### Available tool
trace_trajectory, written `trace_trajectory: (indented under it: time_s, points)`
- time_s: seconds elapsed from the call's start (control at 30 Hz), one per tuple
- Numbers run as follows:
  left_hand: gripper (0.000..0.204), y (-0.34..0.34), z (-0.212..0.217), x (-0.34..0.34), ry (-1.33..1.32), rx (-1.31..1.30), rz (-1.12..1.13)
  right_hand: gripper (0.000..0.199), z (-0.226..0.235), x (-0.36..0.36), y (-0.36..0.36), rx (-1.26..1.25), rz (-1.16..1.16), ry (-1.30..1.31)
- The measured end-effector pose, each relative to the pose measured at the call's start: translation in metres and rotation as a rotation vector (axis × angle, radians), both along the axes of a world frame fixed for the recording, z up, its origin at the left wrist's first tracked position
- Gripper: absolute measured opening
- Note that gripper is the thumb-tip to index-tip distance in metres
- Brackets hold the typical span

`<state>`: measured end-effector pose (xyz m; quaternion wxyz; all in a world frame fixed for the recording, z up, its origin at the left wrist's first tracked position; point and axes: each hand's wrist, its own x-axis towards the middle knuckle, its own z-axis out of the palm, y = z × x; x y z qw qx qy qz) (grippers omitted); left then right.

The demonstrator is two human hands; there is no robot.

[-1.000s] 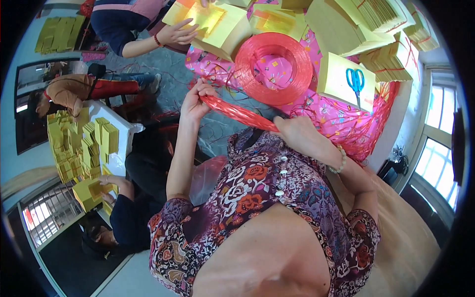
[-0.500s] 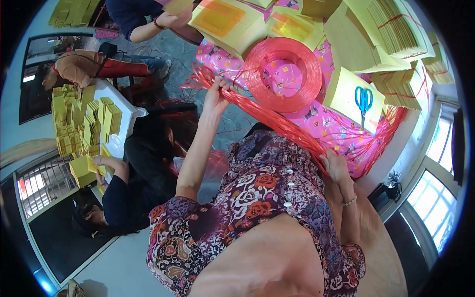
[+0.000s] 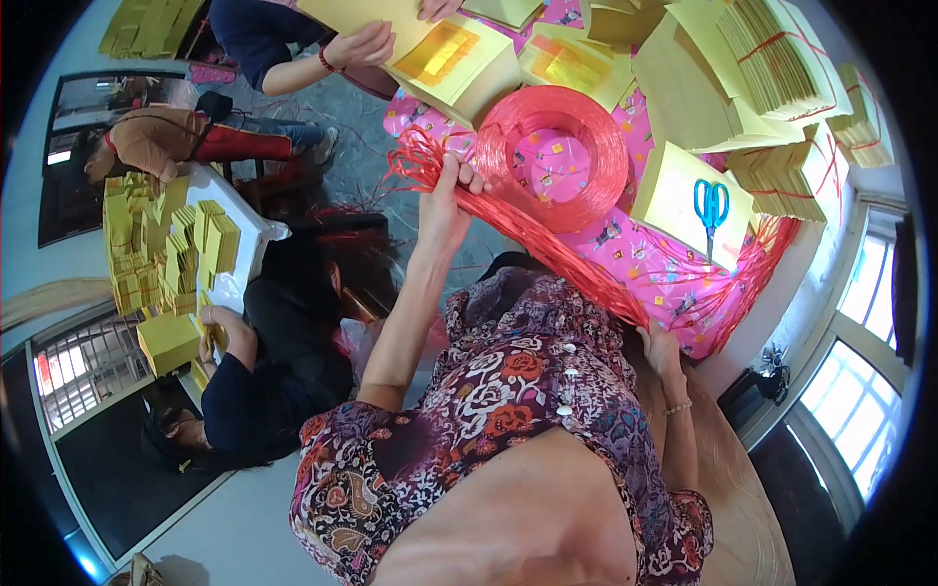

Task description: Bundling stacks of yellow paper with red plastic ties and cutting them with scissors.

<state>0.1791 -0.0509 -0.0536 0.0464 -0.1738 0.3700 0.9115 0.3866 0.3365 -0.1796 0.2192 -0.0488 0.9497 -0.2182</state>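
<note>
A long bundle of red plastic twine (image 3: 547,256) stretches slantwise in front of my body, along the near edge of the pink-covered table. My left hand (image 3: 450,191) is closed round its upper end, and looped strands fan out beyond the fist. At the lower right end my right hand (image 3: 660,349) grips the bundle, its fingers partly hidden. Behind the bundle lies a big red roll of plastic twine (image 3: 598,210), flat on the pink cover (image 3: 660,259). Blue-handled scissors (image 3: 711,207) rest on yellow paper to the right of the roll.
Tied stacks of yellow paper (image 3: 779,59) stand at the table's far right, with more loose red strands (image 3: 767,278) below. Across the table a person's hand (image 3: 362,45) holds yellow paper. At left, two people work by a white table (image 3: 230,264) piled with yellow bundles.
My left hand has moved right and slightly down with the twine bundle; my right hand has shifted slightly down. The co-worker's hands have moved further over the yellow paper.
</note>
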Motion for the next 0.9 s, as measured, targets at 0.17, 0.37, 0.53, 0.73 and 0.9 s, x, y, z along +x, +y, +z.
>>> trace_trajectory:
  time_s: [0.17,0.37,0.53,0.73,0.9]
  points:
    - [0.017,0.020,0.015,-0.003,0.003,-0.048,-0.045,0.027,-0.014,0.009,-0.001,0.003,-0.028,-0.020]
    - [0.022,0.063,0.015,-0.009,0.063,-0.030,-0.030,0.028,-0.043,0.013,0.020,0.028,-0.043,0.012]
    - [0.021,0.053,0.037,-0.014,-0.005,-0.099,-0.016,0.035,-0.048,0.016,-0.010,-0.095,-0.098,0.011]
    - [0.021,0.048,0.064,-0.023,0.051,-0.247,-0.051,0.041,-0.027,-0.015,-0.014,-0.093,0.019,0.207]
    - [0.022,0.060,0.079,-0.026,0.097,-0.239,-0.113,0.027,0.056,-0.096,0.007,-0.282,-0.418,0.121]
